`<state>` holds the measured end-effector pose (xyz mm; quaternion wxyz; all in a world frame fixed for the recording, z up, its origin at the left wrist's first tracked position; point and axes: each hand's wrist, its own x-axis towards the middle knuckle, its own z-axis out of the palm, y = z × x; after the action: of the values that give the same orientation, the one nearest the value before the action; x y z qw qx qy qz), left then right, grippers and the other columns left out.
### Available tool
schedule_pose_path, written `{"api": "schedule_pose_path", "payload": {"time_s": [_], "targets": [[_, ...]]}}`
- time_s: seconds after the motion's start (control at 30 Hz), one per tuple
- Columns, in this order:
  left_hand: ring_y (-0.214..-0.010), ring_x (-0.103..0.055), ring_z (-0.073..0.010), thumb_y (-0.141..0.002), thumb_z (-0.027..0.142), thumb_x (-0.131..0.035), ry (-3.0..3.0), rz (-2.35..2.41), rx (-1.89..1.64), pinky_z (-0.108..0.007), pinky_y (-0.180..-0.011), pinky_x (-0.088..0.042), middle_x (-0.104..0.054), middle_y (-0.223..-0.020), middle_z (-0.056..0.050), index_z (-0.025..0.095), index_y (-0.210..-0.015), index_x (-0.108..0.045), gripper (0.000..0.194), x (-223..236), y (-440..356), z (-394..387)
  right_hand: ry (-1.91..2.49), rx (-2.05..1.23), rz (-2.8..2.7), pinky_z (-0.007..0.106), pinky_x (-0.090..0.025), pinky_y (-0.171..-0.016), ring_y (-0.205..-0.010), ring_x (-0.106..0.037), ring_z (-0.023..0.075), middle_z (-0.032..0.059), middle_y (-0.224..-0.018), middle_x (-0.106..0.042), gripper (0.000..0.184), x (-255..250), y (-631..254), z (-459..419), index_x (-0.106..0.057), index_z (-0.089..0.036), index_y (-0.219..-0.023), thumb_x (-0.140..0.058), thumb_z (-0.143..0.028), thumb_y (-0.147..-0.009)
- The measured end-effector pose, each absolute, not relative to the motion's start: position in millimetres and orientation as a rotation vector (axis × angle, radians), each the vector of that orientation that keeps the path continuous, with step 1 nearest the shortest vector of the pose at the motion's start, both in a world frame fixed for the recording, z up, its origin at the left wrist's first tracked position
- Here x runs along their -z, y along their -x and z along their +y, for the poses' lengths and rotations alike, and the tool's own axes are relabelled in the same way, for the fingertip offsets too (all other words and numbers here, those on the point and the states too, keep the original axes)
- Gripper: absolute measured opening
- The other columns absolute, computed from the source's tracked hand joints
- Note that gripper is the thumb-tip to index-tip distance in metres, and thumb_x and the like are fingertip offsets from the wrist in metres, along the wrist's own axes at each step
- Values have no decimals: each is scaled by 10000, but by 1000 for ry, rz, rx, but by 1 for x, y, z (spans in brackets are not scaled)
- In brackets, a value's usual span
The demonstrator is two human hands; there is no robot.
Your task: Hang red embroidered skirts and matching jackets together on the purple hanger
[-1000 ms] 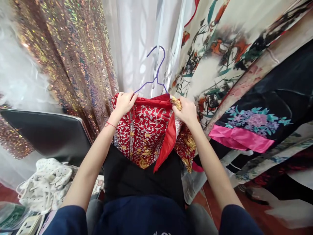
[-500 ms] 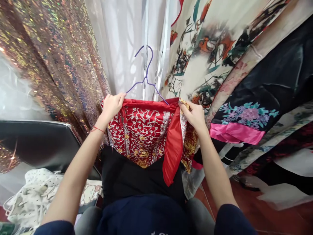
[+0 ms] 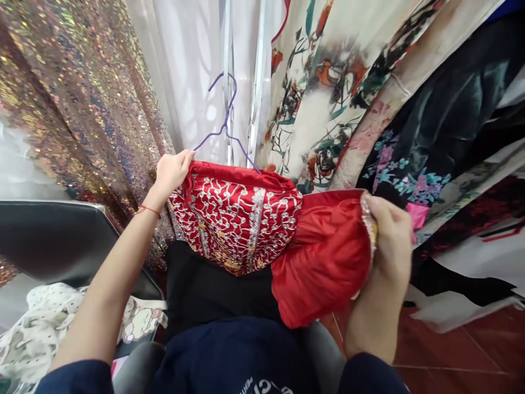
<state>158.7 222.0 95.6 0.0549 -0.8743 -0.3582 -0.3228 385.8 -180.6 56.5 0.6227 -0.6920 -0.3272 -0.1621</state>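
Observation:
A red embroidered skirt (image 3: 233, 219) with silver and gold patterns spreads across a black cloth (image 3: 213, 295) over my lap. My left hand (image 3: 174, 172) pinches its waistband at the upper left corner. On the right, my right hand (image 3: 388, 235) grips the far end of the opened flap, whose plain red lining (image 3: 328, 251) faces me. A purple wire hanger (image 3: 225, 127) rises from behind the waistband between my hands. Its lower bar is hidden by the garment.
A sequined curtain of fabric (image 3: 90, 98) hangs at the left, above a black chair (image 3: 53, 235). White spotted clothes (image 3: 36, 323) lie at the lower left. Floral garments (image 3: 315, 93) and a dark embroidered one (image 3: 443, 120) hang to the right.
My right hand has moved right and down, pulling the skirt's end outward so that the red lining now shows widely. My left hand keeps its hold on the waistband.

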Motion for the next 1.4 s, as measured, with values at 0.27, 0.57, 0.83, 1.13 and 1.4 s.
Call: {"api": "schedule_pose_path", "payload": {"time_s": [0.27, 0.57, 0.83, 1.13, 1.4], "targets": [[-1204, -580, -260, -965, 344, -414, 2615, -886, 1714, -403, -1053, -427, -642, -1242, -172, 173, -1187, -582, 327, -72, -156, 133, 1505, 661, -626, 314, -272, -499, -495, -339, 124, -42, -556, -370, 444, -53, -318, -169, -407, -256, -590, -634, -510, -875], [-737, -691, -198, -972, 417, -450, 4098, -405, 263, -331, -719, -543, -730, -839, -38, 241, -966, -632, 253, 15, -98, -27, 1878, 594, -1098, 279, -346, -554, -486, -513, 143, -9, -535, -554, 472, 24, -238, -84, -470, -236, -650, -476, -554, -998], [-778, -677, -276, -789, 477, -663, 3863, -684, 422, -380, -715, -510, -709, -925, -106, 204, -1036, -559, 383, 44, -108, -8, 1864, 170, -1348, 258, -469, -665, -686, -688, 170, 6, -800, -718, 137, 29, -222, -85, -569, -235, -918, -491, -305, -1005], [-592, -500, -124, -748, 336, -651, 3794, -1363, 1414, -244, -549, -386, -607, -721, 3, 165, -841, -556, 217, 76, -137, -6, 1612, -77, -1650, 359, -547, -904, -1036, -708, 233, 95, -1158, -713, 208, 14, -240, -100, -531, -223, -1165, -512, -263, -962], [-682, -582, -145, -756, 282, -588, 3740, -1228, 1553, -252, -695, -472, -690, -818, -35, 121, -1002, -676, 308, 72, -130, 6, 1324, -364, -1272, 292, -578, -807, -863, -717, 152, 37, -1018, -643, 322, 9, -265, -99, -510, -241, -1256, -559, -392, -976]]}}
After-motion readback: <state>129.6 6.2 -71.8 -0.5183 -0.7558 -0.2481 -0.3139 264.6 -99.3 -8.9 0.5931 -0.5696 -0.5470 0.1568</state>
